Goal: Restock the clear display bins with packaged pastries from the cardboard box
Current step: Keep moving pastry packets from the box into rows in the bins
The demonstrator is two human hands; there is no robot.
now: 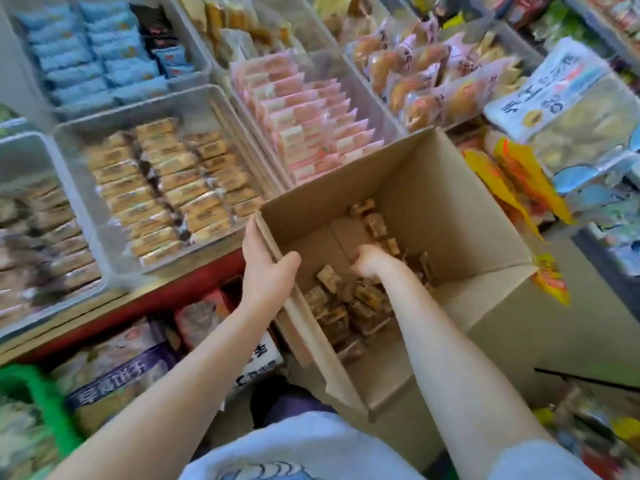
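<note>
Head view: left hand grips near-left wall of cardboard box, thumb curled inside the rim. Right hand is deep in the box among loose pastry packs; fingers tucked under, can't tell if they hold a pack. Clear bin of tan pastries sits left of the box.

Risk: the box is propped on the shelf edge w/ one hand; a hard pull could tip it. Blurry; labels unreadable.

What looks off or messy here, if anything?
Nothing is spilled or damaged. The cardboard box is nearly empty, its last pastries lying jumbled on the bottom, unlike the tidy rows in the tan-pastry bin. The left hand holds the box wall; the right hand reaches among the packs.
</note>
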